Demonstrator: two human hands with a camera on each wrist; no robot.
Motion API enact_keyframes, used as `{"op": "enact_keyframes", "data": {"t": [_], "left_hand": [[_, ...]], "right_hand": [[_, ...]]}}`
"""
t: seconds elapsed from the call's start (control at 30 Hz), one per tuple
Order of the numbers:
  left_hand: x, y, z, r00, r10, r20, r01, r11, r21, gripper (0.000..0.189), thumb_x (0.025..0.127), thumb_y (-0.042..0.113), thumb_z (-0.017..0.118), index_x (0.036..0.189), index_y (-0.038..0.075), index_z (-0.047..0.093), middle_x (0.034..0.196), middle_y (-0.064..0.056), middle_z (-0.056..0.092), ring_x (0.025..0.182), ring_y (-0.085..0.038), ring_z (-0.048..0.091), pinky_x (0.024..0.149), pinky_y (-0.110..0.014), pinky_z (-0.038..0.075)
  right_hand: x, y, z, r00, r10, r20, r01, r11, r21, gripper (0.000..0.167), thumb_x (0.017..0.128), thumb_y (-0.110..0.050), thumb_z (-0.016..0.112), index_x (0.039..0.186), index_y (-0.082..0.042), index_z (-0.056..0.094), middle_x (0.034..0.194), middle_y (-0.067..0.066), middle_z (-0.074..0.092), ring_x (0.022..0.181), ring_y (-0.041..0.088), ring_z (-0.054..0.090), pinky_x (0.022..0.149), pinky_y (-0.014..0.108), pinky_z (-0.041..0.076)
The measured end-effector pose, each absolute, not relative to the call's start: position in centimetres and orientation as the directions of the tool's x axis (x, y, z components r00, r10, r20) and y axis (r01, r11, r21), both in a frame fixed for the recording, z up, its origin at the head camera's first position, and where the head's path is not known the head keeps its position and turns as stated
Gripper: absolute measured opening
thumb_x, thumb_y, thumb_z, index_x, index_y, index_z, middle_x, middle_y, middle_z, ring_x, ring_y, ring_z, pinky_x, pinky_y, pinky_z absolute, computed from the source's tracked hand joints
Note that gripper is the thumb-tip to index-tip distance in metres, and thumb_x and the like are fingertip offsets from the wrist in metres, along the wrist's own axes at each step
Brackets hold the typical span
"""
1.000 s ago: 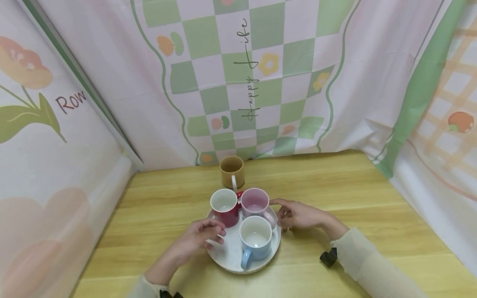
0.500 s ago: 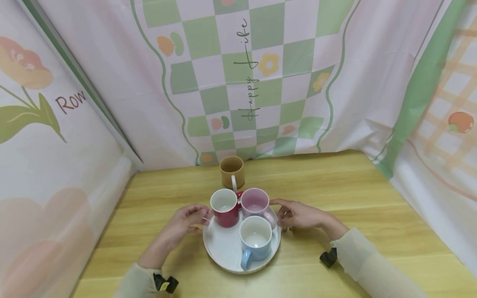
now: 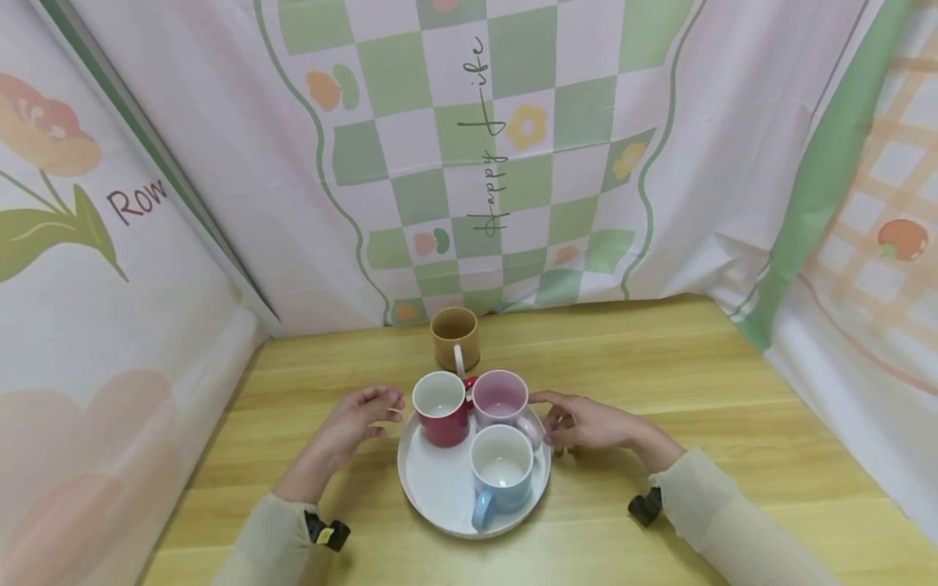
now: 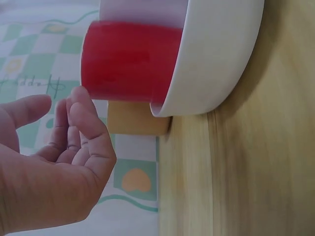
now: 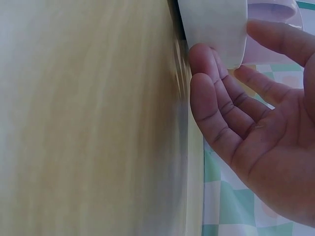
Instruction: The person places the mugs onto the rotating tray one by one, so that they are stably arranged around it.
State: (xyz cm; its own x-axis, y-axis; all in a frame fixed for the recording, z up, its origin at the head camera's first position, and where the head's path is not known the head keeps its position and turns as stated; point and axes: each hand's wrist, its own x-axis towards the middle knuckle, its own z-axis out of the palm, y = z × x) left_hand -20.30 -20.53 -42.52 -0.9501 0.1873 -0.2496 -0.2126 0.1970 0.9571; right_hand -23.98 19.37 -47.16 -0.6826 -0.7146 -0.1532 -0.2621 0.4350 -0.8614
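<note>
A round white plate [image 3: 432, 488] with a raised rim carries a red mug [image 3: 444, 428], a pink mug [image 3: 501, 395] and a light blue mug [image 3: 506, 480]. My left hand [image 3: 361, 423] hovers beside the plate's left edge, with relaxed fingers and nothing in them. In the left wrist view its fingertips [image 4: 81, 96] overlap the lower edge of the red mug [image 4: 130, 61]. My right hand [image 3: 586, 423] is at the plate's right edge. The right wrist view has its thumb [image 5: 275, 37] at the rim and loosely extended fingers by the plate's outer wall [image 5: 214, 29].
Behind the plate stands a brown mug [image 3: 456, 340] with a white handle. Everything rests on a wood-grain table [image 3: 659, 358]. Printed cloth [image 3: 528, 187] hangs along the back and both sides.
My left hand has moved left and away from above the plate, past the red mug, to outside the rim. My right hand stays at the plate's right edge. The mugs have not moved.
</note>
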Motion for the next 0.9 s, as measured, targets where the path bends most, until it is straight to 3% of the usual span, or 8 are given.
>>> {"op": "enact_keyframes", "data": {"t": [0.23, 0.63, 0.8, 0.9], "left_hand": [[-21.6, -20.7, -42.6, -0.95, 0.166, -0.263, -0.227, 0.209, 0.951, 0.04, 0.102, 0.031, 0.057, 0.127, 0.001, 0.057, 0.113, -0.004, 0.065, 0.101, -0.016, 0.062, 0.079, -0.03, 0.047], [-24.4, -20.2, -43.1, -0.951, 0.163, -0.264, -0.23, 0.198, 0.953, 0.047, 0.102, 0.034, 0.057, 0.135, 0.002, 0.054, 0.118, -0.005, 0.063, 0.105, -0.018, 0.061, 0.082, -0.029, 0.047], [-25.3, -20.0, -43.4, -0.948, 0.158, -0.275, -0.24, 0.211, 0.948, 0.046, 0.102, 0.034, 0.056, 0.136, 0.003, 0.054, 0.13, -0.014, 0.06, 0.109, -0.019, 0.061, 0.088, -0.033, 0.048], [-25.9, -19.8, -43.8, -0.948, 0.146, -0.284, -0.251, 0.207, 0.946, 0.045, 0.101, 0.033, 0.057, 0.136, 0.004, 0.055, 0.129, -0.013, 0.061, 0.11, -0.019, 0.062, 0.094, -0.038, 0.048]], "right_hand": [[-24.0, 19.3, -47.1, -0.683, -0.714, -0.155, -0.257, 0.433, -0.864, 0.07, 0.092, -0.014, 0.069, 0.153, -0.014, 0.035, 0.103, 0.014, 0.064, 0.082, 0.025, 0.066, 0.06, 0.04, 0.06], [-24.0, 19.3, -47.2, -0.676, -0.72, -0.154, -0.258, 0.428, -0.866, 0.07, 0.092, -0.014, 0.068, 0.153, -0.012, 0.034, 0.102, 0.014, 0.064, 0.08, 0.027, 0.067, 0.06, 0.04, 0.06], [-24.0, 19.3, -47.2, -0.674, -0.723, -0.151, -0.26, 0.423, -0.868, 0.07, 0.092, -0.013, 0.068, 0.153, -0.012, 0.035, 0.101, 0.014, 0.064, 0.079, 0.027, 0.067, 0.059, 0.04, 0.06], [-24.0, 19.3, -47.2, -0.677, -0.719, -0.157, -0.257, 0.43, -0.865, 0.07, 0.092, -0.013, 0.068, 0.153, -0.013, 0.035, 0.101, 0.014, 0.064, 0.08, 0.027, 0.067, 0.06, 0.04, 0.06]]}}
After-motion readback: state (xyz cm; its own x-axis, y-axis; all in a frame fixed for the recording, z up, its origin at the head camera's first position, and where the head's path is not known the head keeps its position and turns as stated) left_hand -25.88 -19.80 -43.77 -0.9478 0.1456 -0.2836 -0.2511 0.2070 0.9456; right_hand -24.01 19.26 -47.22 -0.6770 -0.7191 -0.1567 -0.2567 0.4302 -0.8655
